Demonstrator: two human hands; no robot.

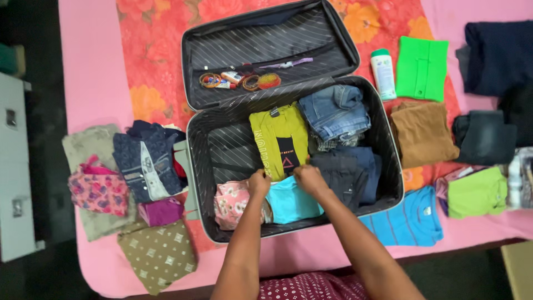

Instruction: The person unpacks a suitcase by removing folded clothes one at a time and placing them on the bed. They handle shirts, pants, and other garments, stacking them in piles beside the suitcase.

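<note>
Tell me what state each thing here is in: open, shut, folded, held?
Suitcase: open, lid laid back.
Turquoise garment: folded, both hands on its top edge.
Left hand: closed on the turquoise garment.
Right hand: closed on it too.
Jeans: folded, packed.
White bottle: capped, lying flat.

Clothing laid out on the bed beside the suitcase.
Right: green folded shirt (421,68), brown garment (423,133), white bottle (383,73), blue striped shirt (408,219). Left: folded jeans (145,161), patterned olive cloth (158,253).

Left hand (259,183) and right hand (308,178) press a folded turquoise garment (290,203) inside an open suitcase (388,139) on a pink bed (91,72).
</note>
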